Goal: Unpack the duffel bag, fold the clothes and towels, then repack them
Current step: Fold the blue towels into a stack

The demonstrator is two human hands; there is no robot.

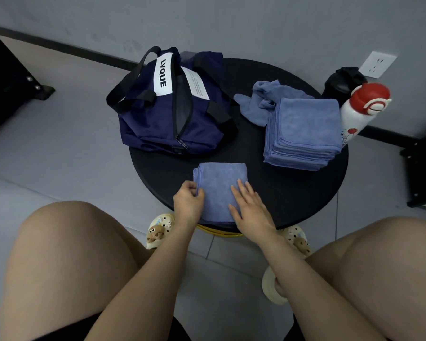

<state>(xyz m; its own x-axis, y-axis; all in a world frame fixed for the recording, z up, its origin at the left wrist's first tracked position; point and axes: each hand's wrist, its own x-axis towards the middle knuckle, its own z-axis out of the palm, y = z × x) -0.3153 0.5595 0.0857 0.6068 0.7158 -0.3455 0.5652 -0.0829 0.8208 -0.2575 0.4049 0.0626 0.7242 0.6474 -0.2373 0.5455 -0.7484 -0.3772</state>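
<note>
- Folded blue towel [219,190] sits at the near edge of the round black table [293,193], right in front of the person.
- Left hand [188,201] pinches the towel's left edge, fingers curled round the fabric.
- Right hand [250,207] lies flat on the towel's right side, fingers straight and a bit spread.
- Navy duffel bag [167,114] is at the table's far left, zip open.
- Stack of folded towels [303,136] at the right, with a crumpled unfolded towel [258,99] just behind it.
- White bottle with red cap [359,112] is beside the stack.
</note>
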